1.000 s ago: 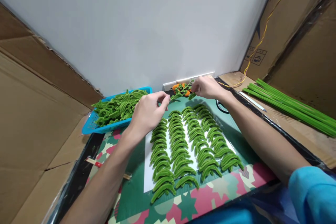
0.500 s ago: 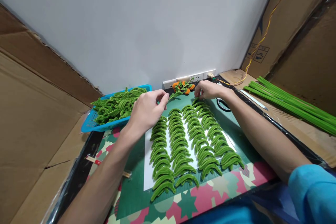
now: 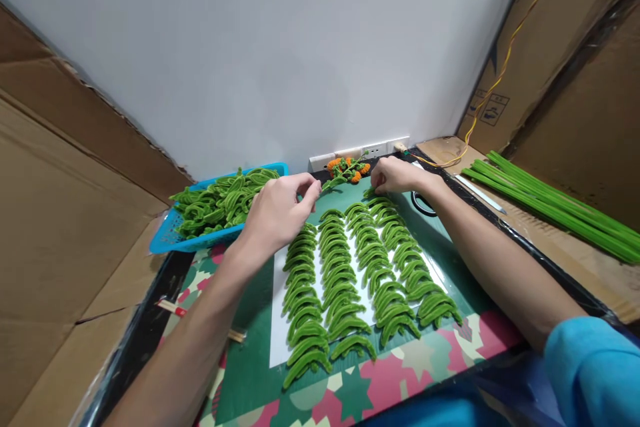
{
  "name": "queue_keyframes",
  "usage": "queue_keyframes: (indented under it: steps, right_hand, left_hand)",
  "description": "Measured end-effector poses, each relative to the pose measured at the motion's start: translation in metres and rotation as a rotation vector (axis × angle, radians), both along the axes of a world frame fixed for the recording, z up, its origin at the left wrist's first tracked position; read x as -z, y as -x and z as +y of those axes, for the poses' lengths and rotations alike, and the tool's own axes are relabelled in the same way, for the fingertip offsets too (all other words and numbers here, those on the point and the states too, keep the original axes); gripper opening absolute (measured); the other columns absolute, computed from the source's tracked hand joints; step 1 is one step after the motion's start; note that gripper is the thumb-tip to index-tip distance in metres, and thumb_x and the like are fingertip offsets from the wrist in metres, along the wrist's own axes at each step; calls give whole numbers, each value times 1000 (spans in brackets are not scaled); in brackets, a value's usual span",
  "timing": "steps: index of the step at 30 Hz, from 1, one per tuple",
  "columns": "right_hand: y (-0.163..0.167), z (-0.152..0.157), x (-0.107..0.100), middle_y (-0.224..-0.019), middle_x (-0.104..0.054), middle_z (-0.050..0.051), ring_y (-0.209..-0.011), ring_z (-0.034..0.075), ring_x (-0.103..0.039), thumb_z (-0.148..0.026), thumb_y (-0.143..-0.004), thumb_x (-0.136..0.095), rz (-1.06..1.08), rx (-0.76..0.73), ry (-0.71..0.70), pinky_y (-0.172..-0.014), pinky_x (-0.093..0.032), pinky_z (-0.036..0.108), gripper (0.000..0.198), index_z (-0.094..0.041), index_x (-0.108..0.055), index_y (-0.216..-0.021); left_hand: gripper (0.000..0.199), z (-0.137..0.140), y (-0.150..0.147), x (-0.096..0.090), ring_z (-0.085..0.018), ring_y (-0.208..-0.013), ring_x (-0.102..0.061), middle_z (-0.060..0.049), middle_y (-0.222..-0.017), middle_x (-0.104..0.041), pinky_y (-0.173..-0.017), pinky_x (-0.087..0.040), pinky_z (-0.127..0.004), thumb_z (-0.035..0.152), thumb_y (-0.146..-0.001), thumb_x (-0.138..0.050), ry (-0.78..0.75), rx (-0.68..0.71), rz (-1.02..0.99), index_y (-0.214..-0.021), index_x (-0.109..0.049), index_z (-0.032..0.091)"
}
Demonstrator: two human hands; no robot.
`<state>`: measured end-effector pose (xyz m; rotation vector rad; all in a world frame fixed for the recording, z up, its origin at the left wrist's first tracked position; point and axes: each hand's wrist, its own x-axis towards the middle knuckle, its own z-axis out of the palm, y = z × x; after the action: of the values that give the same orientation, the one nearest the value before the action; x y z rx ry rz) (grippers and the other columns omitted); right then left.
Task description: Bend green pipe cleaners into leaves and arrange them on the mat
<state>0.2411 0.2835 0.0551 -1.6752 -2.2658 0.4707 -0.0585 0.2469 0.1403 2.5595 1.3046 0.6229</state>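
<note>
My left hand (image 3: 287, 210) hovers over the far left of the mat, thumb and forefinger pinched together; whatever may be between them is too small to make out. My right hand (image 3: 395, 175) is at the far end of the rightmost column, fingers closed on a curved green chenille piece (image 3: 369, 193). Below both hands, several columns of similar green chenille pieces (image 3: 337, 277) lie overlapped on white paper (image 3: 280, 327). Beyond the fingertips rests a bunch of orange chenille flowers with green leaves (image 3: 345, 170).
A blue basket (image 3: 173, 240) heaped with green chenille pieces stands at left. Black-handled scissors (image 3: 424, 204) lie beside my right forearm. On the right are a white pen (image 3: 481, 194) and long green stems (image 3: 550, 203). Chopsticks (image 3: 173, 307) lie under my left forearm. Cardboard walls flank the table.
The view has shifted slightly. Both hands keep nearly the same pose, and the right fingers have lifted a little, showing more of the green piece beneath them.
</note>
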Motion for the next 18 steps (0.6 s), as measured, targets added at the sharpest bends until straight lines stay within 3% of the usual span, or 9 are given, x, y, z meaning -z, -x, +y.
queue_keyframes:
  steps: [10,13,18]
  right_hand:
    - [-9,-3,-12,-84,-81,2,-76,17,-72,-11,-68,-90,48,26,66,-65,-50,24,25,-19,-84,-90]
    - [-33,-6,-25,-80,-79,2,-71,17,-70,-11,-65,-91,46,157,62,-64,-49,25,27,-19,-84,-90]
    - [-100,-27,-44,-76,-75,6,-70,19,-68,-15,-71,-84,37,511,-68,-64,-49,29,9,-18,-81,-79]
  left_hand:
    - [34,1,-1,-1,-18,-62,-60,1,-72,-74,-63,-37,-32,46,-101,-53,-2,-25,32,-86,-74,24]
    - [33,6,0,-1,-19,-62,-61,0,-72,-74,-61,-37,-32,47,-99,-53,-7,-34,47,-86,-75,25]
    - [34,18,9,-7,-19,-61,-62,-1,-71,-74,-60,-37,-31,53,-93,-57,-41,-67,9,-88,-77,26]
